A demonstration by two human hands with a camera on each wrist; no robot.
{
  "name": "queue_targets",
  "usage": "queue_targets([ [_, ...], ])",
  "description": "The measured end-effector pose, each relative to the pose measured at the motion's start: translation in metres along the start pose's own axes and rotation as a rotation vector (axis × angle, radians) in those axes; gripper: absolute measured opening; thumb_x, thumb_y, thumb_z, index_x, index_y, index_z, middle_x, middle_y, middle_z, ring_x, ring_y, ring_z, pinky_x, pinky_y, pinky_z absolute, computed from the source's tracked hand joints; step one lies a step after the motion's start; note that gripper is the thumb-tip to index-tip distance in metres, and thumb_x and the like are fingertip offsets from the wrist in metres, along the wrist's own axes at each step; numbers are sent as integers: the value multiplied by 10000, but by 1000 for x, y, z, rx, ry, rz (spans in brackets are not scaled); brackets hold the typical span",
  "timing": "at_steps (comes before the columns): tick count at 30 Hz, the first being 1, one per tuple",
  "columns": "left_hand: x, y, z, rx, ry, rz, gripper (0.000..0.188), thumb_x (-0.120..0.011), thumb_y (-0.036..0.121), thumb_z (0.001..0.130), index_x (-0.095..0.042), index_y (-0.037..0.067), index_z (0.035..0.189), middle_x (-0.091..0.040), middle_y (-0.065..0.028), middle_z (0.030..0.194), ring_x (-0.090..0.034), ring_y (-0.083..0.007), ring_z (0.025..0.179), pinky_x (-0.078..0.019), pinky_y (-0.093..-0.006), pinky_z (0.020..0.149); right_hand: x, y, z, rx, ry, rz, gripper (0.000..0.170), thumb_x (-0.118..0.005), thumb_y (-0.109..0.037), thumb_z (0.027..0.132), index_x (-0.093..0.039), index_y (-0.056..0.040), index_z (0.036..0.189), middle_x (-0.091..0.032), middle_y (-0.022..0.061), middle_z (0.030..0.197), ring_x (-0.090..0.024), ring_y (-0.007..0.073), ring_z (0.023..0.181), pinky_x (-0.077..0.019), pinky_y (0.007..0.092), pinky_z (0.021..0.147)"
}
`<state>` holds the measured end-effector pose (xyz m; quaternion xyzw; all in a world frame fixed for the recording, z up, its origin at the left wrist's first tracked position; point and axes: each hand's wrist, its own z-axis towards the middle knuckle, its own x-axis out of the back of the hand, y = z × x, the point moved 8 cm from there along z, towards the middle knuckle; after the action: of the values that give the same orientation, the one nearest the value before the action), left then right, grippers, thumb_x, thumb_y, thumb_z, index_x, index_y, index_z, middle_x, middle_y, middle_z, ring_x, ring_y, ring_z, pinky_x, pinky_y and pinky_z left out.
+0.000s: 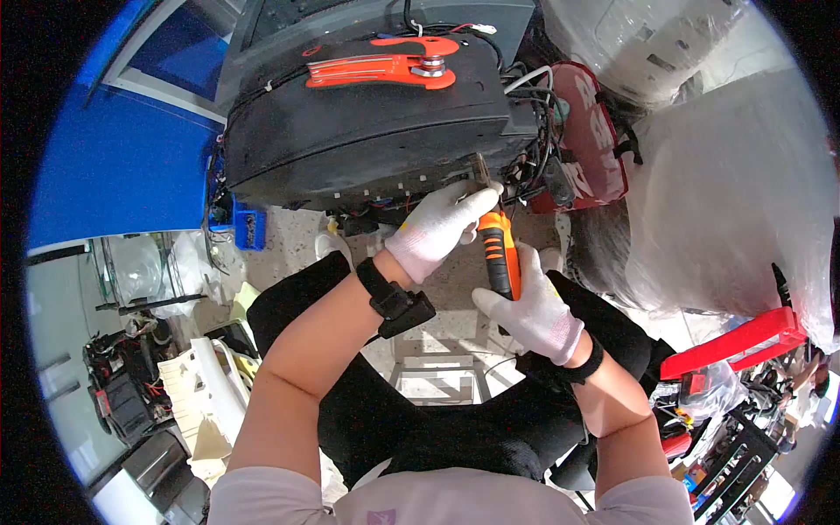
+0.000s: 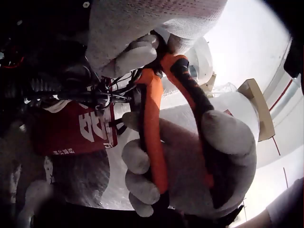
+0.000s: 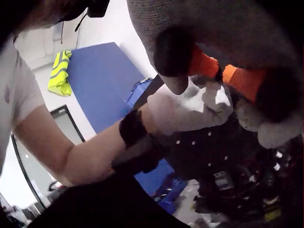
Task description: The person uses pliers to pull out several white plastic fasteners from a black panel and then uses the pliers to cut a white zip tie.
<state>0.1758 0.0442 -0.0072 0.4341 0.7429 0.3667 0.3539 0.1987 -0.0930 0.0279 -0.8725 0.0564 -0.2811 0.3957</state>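
Orange-and-black pliers [image 1: 501, 254] point up and slightly left at the front of a black casing [image 1: 350, 131]. My gloved right hand [image 1: 535, 317] grips their handles, which stand spread apart in the left wrist view [image 2: 153, 128]. My gloved left hand [image 1: 444, 226] holds the pliers around the neck, thumb lying across just below the metal head. Its curled fingers [image 2: 137, 58] show beside that neck in the left wrist view; whether they also pinch something small is hidden. In the right wrist view, the left hand [image 3: 192, 107] is just beyond the orange handles [image 3: 242, 81].
An orange folding tool [image 1: 376, 70] lies on the casing. Cables [image 1: 538, 131] bunch at its right end, beside a red bag [image 1: 591, 144]. Plastic-wrapped items [image 1: 726, 201] stand right. A blue surface [image 1: 122, 166] and small blue bin [image 1: 250, 229] are left.
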Motion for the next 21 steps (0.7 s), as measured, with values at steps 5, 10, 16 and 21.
queue_targets([
  [5,5,-18,10,-92,-56,-298,372,-454,284,926,-565,-2,1138,-605,-58,1101,-572,-146,907,-458,-281,822,-19,12,5,-12,-309,733,547,-637,-387,817,-447,33,1112,-553,73,840,-557,157,745,-446,278,644],
  [10,4,-17,11,-127,10,-237,379,-448,336,921,-604,15,1047,-615,-36,914,-571,-119,835,-455,-283,751,-39,7,1,-128,-349,1417,376,-566,-332,874,-502,-42,1103,-567,83,946,-578,204,846,-466,342,798],
  [16,1,-20,9,6,1,-339,404,-418,323,919,-561,41,1171,-624,-52,1013,-601,-156,899,-477,-307,817,-60,-13,-7,-122,-727,1641,494,-497,-474,866,-488,-54,1127,-587,162,991,-594,298,886,-476,422,790],
  [21,-6,-5,-3,38,-6,-325,412,-394,316,938,-541,19,1185,-594,-65,1068,-581,-162,933,-460,-308,849,-58,-20,-9,-49,-850,1764,384,-520,-386,896,-553,-50,1078,-625,81,890,-600,209,794,-473,328,729],
])
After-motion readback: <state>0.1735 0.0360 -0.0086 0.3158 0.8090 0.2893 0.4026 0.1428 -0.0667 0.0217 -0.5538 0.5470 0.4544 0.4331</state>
